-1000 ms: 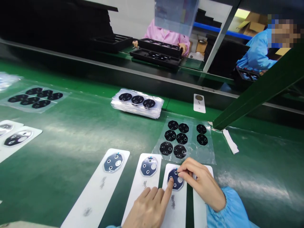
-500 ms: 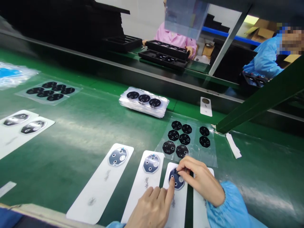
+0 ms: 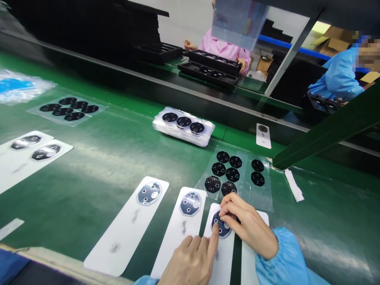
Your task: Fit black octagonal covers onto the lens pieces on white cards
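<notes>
My left hand (image 3: 191, 259) points its index finger onto a dark octagonal piece (image 3: 225, 232) at the top of a white panel (image 3: 227, 257). Its other fingers are curled under and hold nothing visible. Thumb and index of my right hand (image 3: 247, 225) are pinched together at the upper edge of the same octagon; whatever lies between them is too small to make out. To the left lie two similar long white panels (image 3: 173, 237) with shiny octagons. Another white panel (image 3: 248, 259) is partly hidden beneath my right hand.
Clear sheets of black octagonal stickers (image 3: 219, 169) lie beyond my hands. Behind them sits a stack of bagged stickers (image 3: 184, 132). More panels (image 3: 18, 166) lie at far left. A green post (image 3: 320, 130) slants at right. Two people work across the bench.
The view has shifted slightly. Both my hands stay at the same octagon, the right fingertips a little further left along its top. Across the bench, a person's hand has risen.
</notes>
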A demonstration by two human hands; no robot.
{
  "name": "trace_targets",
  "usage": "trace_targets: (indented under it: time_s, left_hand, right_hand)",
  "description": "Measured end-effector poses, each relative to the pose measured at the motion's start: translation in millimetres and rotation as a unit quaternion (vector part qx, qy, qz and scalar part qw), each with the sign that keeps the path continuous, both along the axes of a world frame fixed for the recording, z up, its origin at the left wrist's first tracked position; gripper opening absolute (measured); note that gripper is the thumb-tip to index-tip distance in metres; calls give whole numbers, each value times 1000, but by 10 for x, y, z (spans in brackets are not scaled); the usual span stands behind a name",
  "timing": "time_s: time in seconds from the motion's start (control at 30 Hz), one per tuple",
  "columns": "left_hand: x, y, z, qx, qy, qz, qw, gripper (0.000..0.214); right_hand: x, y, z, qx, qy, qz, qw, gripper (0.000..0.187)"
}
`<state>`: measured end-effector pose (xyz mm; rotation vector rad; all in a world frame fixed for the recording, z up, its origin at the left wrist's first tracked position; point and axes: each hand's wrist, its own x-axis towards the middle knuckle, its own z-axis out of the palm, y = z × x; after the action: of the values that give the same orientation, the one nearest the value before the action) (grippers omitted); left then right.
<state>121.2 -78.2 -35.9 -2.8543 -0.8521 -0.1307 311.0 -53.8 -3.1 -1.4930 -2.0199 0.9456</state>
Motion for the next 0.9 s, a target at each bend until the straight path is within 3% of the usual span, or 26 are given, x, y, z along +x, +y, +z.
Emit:
trace_targets:
  time_s: [0.37,0.6,0.8,0.9]
  left_hand:
    - [22,-36,-14,-19,-4,19,1000,52]
    - [32,-43,-43,-42,-14,24,999,59]
    - [51,-34,10,-31,-2,29,999,57]
    - [52,-40,29,-22,-4,29,999,56]
  right_hand:
    - [-29,13,54,28,-65,59,996,19]
    - [-96,17,-11,94,-161,75,980,19]
    - [-69,13,-1,29,-38,-17,999,13]
    - [-73,-22,14,30,-56,-6,998,14]
